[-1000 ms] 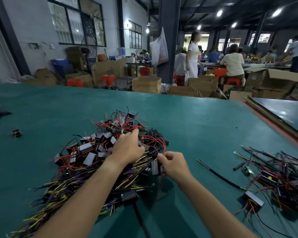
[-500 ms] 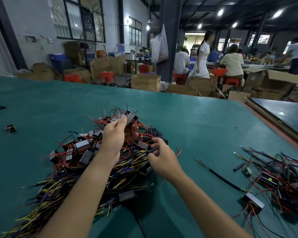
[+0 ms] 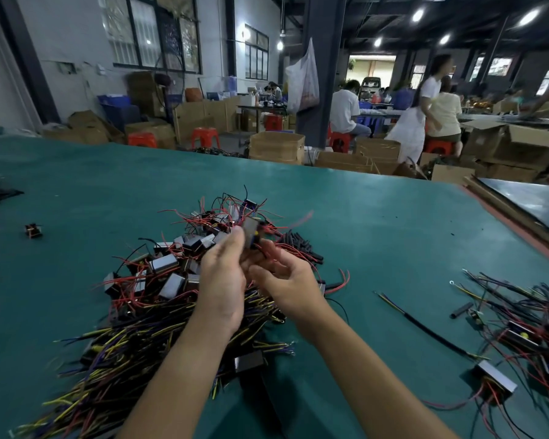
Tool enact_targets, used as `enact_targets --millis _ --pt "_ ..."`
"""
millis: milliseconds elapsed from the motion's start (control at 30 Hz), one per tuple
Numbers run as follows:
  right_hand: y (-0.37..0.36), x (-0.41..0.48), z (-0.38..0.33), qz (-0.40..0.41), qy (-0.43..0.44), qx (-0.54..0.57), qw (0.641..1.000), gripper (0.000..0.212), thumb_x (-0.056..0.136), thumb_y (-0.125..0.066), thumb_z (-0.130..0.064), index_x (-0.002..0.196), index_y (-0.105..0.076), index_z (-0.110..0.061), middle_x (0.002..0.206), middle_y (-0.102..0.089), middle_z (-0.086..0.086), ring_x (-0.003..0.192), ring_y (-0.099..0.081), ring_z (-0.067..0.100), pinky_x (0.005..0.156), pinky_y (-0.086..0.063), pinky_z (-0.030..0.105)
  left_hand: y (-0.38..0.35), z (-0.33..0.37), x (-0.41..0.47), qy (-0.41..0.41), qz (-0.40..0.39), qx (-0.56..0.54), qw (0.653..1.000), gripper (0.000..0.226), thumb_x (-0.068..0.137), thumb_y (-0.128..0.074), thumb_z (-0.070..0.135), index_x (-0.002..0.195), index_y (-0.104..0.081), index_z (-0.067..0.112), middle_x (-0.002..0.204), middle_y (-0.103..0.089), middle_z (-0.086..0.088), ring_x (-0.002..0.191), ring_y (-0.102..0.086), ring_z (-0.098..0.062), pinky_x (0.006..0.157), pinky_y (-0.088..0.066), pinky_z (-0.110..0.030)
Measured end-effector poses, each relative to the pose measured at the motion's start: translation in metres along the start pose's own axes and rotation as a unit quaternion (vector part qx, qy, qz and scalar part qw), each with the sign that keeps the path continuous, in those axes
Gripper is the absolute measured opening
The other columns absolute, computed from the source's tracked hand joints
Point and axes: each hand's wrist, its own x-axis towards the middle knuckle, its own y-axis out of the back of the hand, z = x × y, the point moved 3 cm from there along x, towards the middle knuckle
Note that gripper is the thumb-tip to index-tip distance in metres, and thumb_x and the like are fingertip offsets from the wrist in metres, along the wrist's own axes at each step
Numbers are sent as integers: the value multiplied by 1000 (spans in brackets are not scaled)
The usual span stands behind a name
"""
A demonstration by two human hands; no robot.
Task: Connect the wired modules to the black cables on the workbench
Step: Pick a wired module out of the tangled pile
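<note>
My left hand (image 3: 223,280) holds a small grey wired module (image 3: 251,230) up above the pile, pinched at my fingertips and blurred. My right hand (image 3: 287,282) is right beside it, fingers curled round the module's red wires (image 3: 268,246). Below both hands lies a heap of modules with red wires (image 3: 171,270). Toward me it runs into a heap of black cables with yellow and blue ends (image 3: 124,343). Short black sleeve pieces (image 3: 301,248) lie at the heap's right edge.
On the green workbench (image 3: 377,236), a single black cable (image 3: 425,331) runs to a module (image 3: 495,379) at the right. A tangle of wired cables (image 3: 536,327) lies beyond it. A small lone part (image 3: 33,230) sits far left. People and cardboard boxes are behind the bench.
My left hand lifted a module out of the heap. My right hand left the heap's right edge and rose to meet it. Both hands now work together above the pile.
</note>
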Motion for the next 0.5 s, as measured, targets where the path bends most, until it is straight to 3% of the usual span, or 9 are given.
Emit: enact_targets --millis 100,200,300,400,500 --pt "-1 -2 1 12 -24 24 999 19 90 -63 4 92 -72 -13 78 -73 1 70 -61 12 67 -53 25 -5 -6 -8 -98 -18 176 979 21 99 -53 18 90 -71 12 79 -72 -3 76 -67 -15 74 -55 -33" --pt "0 -5 2 24 -32 -25 999 25 98 -54 -4 82 -71 -11 72 -72 -1 65 -64 14 60 -55 24 -3 -7 -10 -152 -25 273 949 21 96 -55 30 88 -70 18 74 -69 4 70 -62 -8 67 -51 -24" --pt "7 -3 -5 83 -36 3 996 31 101 -49 -7 78 -69 -9 71 -72 5 65 -63 21 63 -58 31 11 -5 -4 -188 47 352 916 26 95 -47 34 86 -68 22 73 -67 5 64 -57 -1 60 -44 -18" --pt "17 0 -24 132 -24 32 990 30 102 -47 -9 78 -66 -6 65 -71 3 52 -63 12 57 -58 24 25 -7 4 -128 106 362 917 16 97 -48 23 89 -63 22 74 -63 6 56 -52 4 50 -39 -12" --pt "25 -2 -54 150 13 55 987 29 102 -46 -9 81 -65 -4 65 -71 3 51 -64 12 57 -58 23 26 -13 8 -82 98 419 899 12 93 -53 13 101 -60 18 84 -63 6 65 -56 5 54 -42 -10"
